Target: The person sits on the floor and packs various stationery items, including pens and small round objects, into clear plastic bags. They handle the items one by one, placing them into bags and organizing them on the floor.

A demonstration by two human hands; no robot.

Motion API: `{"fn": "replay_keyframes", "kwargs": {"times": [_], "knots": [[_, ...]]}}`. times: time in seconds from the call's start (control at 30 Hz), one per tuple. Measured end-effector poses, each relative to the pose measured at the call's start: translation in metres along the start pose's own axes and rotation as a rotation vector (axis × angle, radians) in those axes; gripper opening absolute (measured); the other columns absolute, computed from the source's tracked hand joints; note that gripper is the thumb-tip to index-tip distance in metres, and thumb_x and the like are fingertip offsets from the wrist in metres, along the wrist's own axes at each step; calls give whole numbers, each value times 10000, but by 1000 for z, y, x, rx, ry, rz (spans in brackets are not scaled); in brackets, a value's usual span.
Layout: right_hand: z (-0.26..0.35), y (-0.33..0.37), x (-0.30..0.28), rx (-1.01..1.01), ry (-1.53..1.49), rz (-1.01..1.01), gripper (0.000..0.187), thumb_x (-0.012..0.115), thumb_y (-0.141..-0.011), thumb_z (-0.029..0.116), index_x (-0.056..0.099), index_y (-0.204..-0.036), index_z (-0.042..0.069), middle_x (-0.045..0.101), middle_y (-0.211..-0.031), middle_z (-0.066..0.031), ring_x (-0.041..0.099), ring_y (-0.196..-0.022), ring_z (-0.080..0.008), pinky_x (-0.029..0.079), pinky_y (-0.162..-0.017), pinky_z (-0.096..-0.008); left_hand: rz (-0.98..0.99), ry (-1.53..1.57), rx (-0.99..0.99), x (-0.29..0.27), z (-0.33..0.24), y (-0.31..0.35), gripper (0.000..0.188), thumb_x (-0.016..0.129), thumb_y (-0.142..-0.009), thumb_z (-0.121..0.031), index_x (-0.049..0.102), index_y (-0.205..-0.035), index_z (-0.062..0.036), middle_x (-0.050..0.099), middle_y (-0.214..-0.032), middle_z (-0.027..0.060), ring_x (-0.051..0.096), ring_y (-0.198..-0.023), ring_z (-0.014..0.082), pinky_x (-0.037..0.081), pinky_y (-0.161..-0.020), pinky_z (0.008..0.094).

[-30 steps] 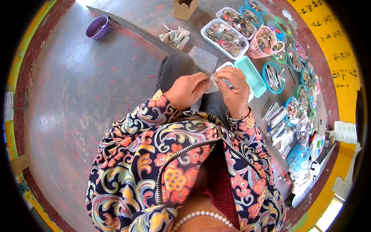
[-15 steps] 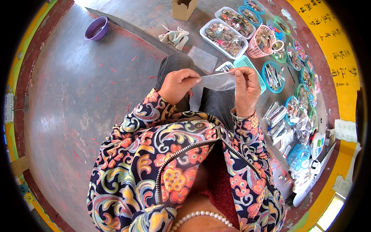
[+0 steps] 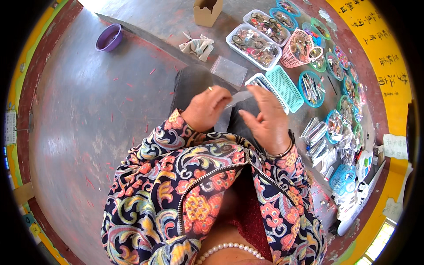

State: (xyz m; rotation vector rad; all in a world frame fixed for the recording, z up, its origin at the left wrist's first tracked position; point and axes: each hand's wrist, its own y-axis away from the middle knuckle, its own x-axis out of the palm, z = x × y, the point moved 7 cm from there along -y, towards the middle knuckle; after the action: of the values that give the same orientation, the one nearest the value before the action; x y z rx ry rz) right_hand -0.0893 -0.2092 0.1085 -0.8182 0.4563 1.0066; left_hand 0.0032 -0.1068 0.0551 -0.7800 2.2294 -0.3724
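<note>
A small clear plastic bag (image 3: 238, 97) is pinched in my left hand (image 3: 205, 108), which is closed around one end of it above my lap. The bag stretches toward my right hand (image 3: 269, 120), whose thumb stands apart from the fingers. My right fingertips are beside the bag's far end; whether they touch it I cannot tell. Just beyond that hand lie a white tray (image 3: 255, 80) of slim items and a turquoise perforated basket (image 3: 284, 88). On the floor ahead lies a stack of clear plastic sleeves (image 3: 229, 70).
White bins (image 3: 274, 54) of small trinkets, a pink basket (image 3: 295, 62) and several round baskets line the right side. A blue basket (image 3: 304, 96) holds slim packets. Farther off are a cloth (image 3: 198, 47), a cardboard box (image 3: 206, 16) and a purple basin (image 3: 105, 46).
My right hand has let its thumb spread away from the bag and turned inward to the left. My left hand has moved slightly down and curled more, keeping the bag.
</note>
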Motion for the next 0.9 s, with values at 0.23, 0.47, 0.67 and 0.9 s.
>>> {"fn": "replay_keyframes", "kwargs": {"times": [0.23,0.47,0.67,0.9], "knots": [[-39,8,24,104,-101,151,118,600,-756,74,609,-867,35,610,-808,-96,584,-730,-267,460,-641,-312,101,213,-104,11,9,4,176,582,-766,-62,530,-930,-24,556,-843,119,576,-729,299,472,-641,334],[-82,-4,2,375,-369,37,104,611,-811,98,622,-836,-2,603,-670,-32,555,-609,-79,444,-559,-221,82,71,-125,17,72,19,128,621,-735,-49,603,-857,-13,582,-777,106,579,-701,237,462,-643,286],[-150,-25,12,633,-609,-27,163,581,-847,160,603,-857,-2,615,-675,-53,592,-591,-100,467,-516,-203,-247,416,-632,-10,105,28,94,595,-788,-36,603,-869,10,587,-751,43,556,-661,97,450,-613,228],[-281,-27,98,932,-1041,-154,147,555,-854,148,524,-923,21,624,-768,-103,613,-604,-159,498,-486,-222,-368,279,-474,-7,78,29,82,600,-792,-35,591,-868,-6,554,-720,58,530,-618,118,431,-582,230]]}}
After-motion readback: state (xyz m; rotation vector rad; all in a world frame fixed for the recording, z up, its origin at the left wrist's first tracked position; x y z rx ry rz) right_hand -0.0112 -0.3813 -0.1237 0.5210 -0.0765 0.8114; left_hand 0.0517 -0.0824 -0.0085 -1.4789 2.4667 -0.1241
